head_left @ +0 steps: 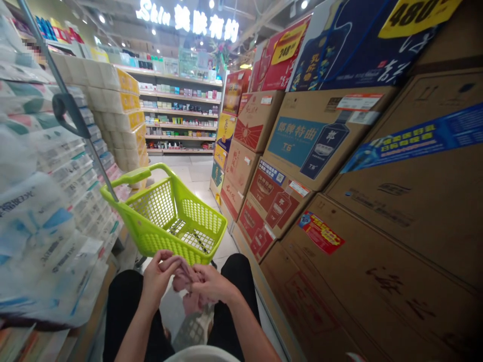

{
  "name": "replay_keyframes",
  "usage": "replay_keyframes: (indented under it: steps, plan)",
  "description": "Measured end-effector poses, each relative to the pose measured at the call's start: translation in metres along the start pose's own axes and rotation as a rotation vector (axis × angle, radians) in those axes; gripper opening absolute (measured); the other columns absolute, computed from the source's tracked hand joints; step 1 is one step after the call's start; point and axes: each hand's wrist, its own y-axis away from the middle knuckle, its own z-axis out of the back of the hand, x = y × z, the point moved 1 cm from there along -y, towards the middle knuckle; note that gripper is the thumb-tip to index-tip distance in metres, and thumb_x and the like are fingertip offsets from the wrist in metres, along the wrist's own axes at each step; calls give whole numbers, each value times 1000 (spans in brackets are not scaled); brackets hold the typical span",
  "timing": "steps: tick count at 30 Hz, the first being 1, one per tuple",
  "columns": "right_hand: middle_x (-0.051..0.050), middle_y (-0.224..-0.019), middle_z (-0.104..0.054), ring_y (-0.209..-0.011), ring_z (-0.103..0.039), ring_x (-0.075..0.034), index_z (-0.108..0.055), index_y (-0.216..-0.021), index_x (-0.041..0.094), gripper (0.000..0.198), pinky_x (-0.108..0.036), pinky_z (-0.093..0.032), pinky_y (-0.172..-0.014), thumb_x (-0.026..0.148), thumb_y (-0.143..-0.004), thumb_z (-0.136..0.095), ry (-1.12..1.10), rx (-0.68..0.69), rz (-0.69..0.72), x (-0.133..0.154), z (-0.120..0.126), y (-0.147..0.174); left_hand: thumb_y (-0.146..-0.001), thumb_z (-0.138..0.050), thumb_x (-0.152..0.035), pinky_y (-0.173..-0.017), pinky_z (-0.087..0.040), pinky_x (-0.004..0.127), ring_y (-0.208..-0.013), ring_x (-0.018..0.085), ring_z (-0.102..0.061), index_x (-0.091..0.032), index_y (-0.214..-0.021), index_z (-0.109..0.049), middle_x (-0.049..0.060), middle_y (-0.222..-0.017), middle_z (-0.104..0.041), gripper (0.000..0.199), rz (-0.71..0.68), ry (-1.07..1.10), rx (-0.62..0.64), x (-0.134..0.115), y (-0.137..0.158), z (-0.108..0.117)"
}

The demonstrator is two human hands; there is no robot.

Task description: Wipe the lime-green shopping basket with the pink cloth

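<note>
Setting: where the view looks down a shop aisle, the person is low between two knees in black trousers, both hands joined in front of the body.
Left hand (160,274): closed, fingers curled onto the upper left part of a pink cloth (185,277).
Right hand (211,284): closed, fingers pinching the same cloth from the right; the two hands touch across it.
Cloth position: between the knees, just below and in front of the near rim of a green basket (169,216), not inside it.
Cloth shape: bunched and soft; a loose end hangs down from the hands toward the floor (196,173).
Cloth axis: long axis runs roughly top to bottom in the view, upper end in the hands, lower end pointing down; the exact outline is hidden by the fingers.
Progress: judged from the grip, the cloth is gathered in both hands and not yet put down anywhere; the basket holds nothing that can be seen through its mesh.
Basket: on the floor just ahead of the hands, handle (134,177) raised at the far left corner.
Left side: stacked paper packs (56,201) near the left knee.
Right side: a wall of cardboard boxes (396,211) with printed labels.
Far end: shelves (181,118) of small goods under lit signs.
</note>
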Motion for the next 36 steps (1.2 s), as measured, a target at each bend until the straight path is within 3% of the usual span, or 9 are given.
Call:
replay_keyframes:
  steps: [3, 5, 8, 11, 15, 17, 23, 28, 36]
  plan:
    - [-2, -101, -62, -101, -60, -20, -72, -76, 19, 17, -32, -49, -90, 34, -70, -77, 79, 142, 118, 8, -10, 0, -65, -74, -46, -70, -51, 27, -82, 19, -66, -22, -89, -57, 1, -86, -67, 38, -33, -121, -112, 8, 4, -3]
    - [-4, -110, -60, -115, -54, -22, -72, -79, 20, 19, -33, -45, -99, 38, -73, -73, -16, 38, 164, 8, -17, -3, -66, -72, -44, -60, -48, 25, -70, 17, -64, -22, -84, -53, -3, -74, -64, 34, -17, -67, -34, 14, 8, -12]
    - [-4, -99, -64, -108, -60, -22, -68, -88, 21, 30, -35, -49, -92, 48, -77, -66, -275, -106, 113, -2, -19, -10, -73, -65, -44, -55, -47, 24, -62, 14, -60, -22, -79, -50, -5, -66, -57, 28, -10, 56, 136, 24, 12, -29]
    - [-6, -95, -66, -92, -64, -22, -60, -101, 21, 41, -35, -53, -79, 58, -84, -51, -419, -262, 83, -14, -1, -25, -82, -57, -45, -69, -52, 30, -75, 17, -62, -21, -79, -53, 0, -77, -60, 24, -145, -75, 108, 35, 2, -37]
    - [-8, -105, -60, -100, -59, -24, -56, -107, 21, 37, -36, -48, -87, 45, -80, -62, 41, -715, 223, -28, 44, -52, -87, -52, -42, -93, -47, 43, -101, 24, -59, -21, -100, -60, 7, -102, -64, 26, -444, -494, 34, 48, -37, -32]
    - [-11, -112, -55, -110, -52, -25, -57, -110, 19, 34, -38, -40, -97, 28, -78, -62, 413, -793, 282, -40, 61, -65, -88, -51, -44, -100, -43, 45, -113, 26, -54, -22, -113, -60, 10, -113, -62, 34, -555, -686, 77, 54, -61, -30]
    - [-10, -114, -54, -113, -46, -23, -65, -106, 20, 35, -39, -34, -98, 6, -82, -43, 892, -517, 312, -90, 60, -84, -94, -38, -45, -116, -15, 49, -117, 24, -50, -29, -112, -64, 6, -113, -64, 34, -652, -1074, 320, 66, -105, -37]
    - [-7, -107, -54, -104, -50, -19, -68, -96, 20, 29, -31, -37, -94, 7, -83, -45, 877, -291, 319, -85, 72, -99, -94, -31, -55, -109, -20, 48, -111, 26, -49, -29, -103, -65, 7, -107, -63, 44, -572, -1162, 390, 62, -130, -41]
    - [-7, -103, -50, -101, -49, -20, -68, -92, 19, 26, -33, -40, -93, 6, -79, -49, 898, -280, 321, -73, 79, -129, -89, -30, -64, -104, -21, 53, -112, 32, -49, -26, -99, -68, 11, -109, -63, 55, -410, -1197, 509, 61, -184, -53]
